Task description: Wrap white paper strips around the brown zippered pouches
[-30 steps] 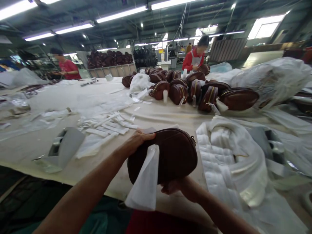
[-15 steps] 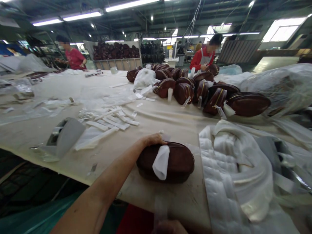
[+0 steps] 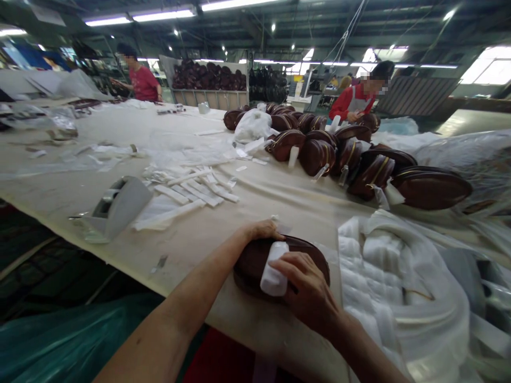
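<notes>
A dark brown leather pouch [image 3: 255, 266] lies on the table right in front of me. My left hand [image 3: 265, 230] grips its far upper edge, with the fingertips partly hidden behind the pouch. A white foam wrap [image 3: 274, 279] is folded over the middle of the pouch's side. On that wrap my right hand [image 3: 305, 282] has its fingers bent and pressed, thumb side toward me. The right palm covers part of the pouch.
Several brown pouches [image 3: 319, 154] with tags are heaped farther back. White foam sheeting [image 3: 383, 266] lies at right, foam strips [image 3: 195, 191] at left near a grey tape dispenser [image 3: 123, 205]. Two co-workers in red [image 3: 143, 84] stand across the table.
My right hand has come up from the table's near edge onto the white wrap on the pouch. My left hand keeps its hold. The view has shifted slightly left.
</notes>
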A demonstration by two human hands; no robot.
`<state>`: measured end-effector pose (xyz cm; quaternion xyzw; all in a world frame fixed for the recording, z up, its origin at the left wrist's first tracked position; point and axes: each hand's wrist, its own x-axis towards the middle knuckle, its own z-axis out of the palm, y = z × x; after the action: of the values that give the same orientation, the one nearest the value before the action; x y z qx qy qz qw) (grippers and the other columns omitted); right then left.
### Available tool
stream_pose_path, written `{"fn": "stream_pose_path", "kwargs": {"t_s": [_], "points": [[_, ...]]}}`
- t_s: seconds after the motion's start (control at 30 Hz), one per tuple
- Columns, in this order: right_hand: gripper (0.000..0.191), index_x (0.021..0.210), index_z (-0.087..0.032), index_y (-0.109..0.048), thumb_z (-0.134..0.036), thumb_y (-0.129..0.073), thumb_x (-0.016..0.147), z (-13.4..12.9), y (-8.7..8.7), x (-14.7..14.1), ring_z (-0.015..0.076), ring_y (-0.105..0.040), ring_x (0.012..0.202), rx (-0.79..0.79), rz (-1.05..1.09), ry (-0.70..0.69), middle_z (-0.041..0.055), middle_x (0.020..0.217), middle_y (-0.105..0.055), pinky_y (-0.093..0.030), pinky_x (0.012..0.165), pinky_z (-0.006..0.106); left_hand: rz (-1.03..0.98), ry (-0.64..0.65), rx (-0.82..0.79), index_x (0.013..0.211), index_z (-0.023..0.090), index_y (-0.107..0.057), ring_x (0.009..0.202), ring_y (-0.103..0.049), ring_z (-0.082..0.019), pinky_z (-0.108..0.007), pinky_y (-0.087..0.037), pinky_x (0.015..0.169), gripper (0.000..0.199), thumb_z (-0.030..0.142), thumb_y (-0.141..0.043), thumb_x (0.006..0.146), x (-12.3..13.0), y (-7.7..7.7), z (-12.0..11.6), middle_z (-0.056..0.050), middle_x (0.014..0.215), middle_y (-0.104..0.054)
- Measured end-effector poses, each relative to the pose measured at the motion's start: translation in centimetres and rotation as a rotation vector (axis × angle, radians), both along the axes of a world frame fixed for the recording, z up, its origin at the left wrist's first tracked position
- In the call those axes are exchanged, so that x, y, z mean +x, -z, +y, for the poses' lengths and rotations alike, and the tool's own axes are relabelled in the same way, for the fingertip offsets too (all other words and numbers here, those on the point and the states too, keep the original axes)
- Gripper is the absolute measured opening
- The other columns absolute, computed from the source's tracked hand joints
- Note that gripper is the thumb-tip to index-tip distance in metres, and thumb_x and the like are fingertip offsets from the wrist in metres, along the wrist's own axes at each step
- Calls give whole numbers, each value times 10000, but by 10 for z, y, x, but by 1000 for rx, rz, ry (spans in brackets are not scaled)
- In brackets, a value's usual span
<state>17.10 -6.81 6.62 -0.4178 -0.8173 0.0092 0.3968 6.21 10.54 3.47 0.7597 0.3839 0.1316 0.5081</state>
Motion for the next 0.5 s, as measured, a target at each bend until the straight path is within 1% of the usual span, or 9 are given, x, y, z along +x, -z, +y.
{"fn": "stream_pose_path", "kwargs": {"t_s": [0.03,0.07,0.17,0.23,0.3,0.37,0.5], "points": [[368,1086,-201,-592,-37,-459,784,-3,5,0,177,-594,888,18,-14,-27,56,895,-633,-498,784,336,43,32,0,812,135,-604,710,-593,-127,-294,-512,704,302,415,-542,906,0,1,1,-8,796,-621],[329,1050,-197,-604,-39,-452,804,-7,11,0,170,-594,875,36,-30,-38,54,879,-632,-500,784,328,89,64,2,776,136,-599,685,-586,-121,-293,-504,701,307,414,-555,897,-1,3,1,-1,755,-615],[299,1077,-168,-598,-71,-449,837,-20,26,2,192,-586,974,74,-56,-6,85,942,-638,-500,854,354,186,132,26,634,144,-582,584,-536,-105,-261,-461,662,309,367,-626,844,-2,5,2,28,598,-568],[297,1090,-160,-596,-85,-455,840,-23,32,2,201,-583,1000,83,-55,9,97,953,-634,-508,849,351,222,153,55,539,158,-572,528,-494,-103,-229,-413,612,324,333,-656,798,-3,4,1,42,496,-517],[285,1080,-168,-602,-99,-466,839,-23,35,1,200,-587,978,72,-51,14,94,941,-632,-520,809,333,242,153,94,480,173,-563,507,-473,-108,-213,-366,569,351,329,-641,785,-3,3,0,45,441,-483],[275,1076,-179,-605,-122,-477,840,-21,36,1,198,-590,953,41,-41,18,91,942,-628,-524,783,325,252,130,142,467,185,-557,523,-484,-116,-207,-344,555,368,338,-609,798,-2,1,-2,42,432,-481],[291,1088,-196,-599,-125,-475,835,-21,34,0,195,-594,927,-4,-14,40,92,972,-617,-521,774,325,264,48,244,495,193,-549,623,-552,-144,-212,-356,602,361,332,-586,827,2,2,-5,17,500,-536]]}}
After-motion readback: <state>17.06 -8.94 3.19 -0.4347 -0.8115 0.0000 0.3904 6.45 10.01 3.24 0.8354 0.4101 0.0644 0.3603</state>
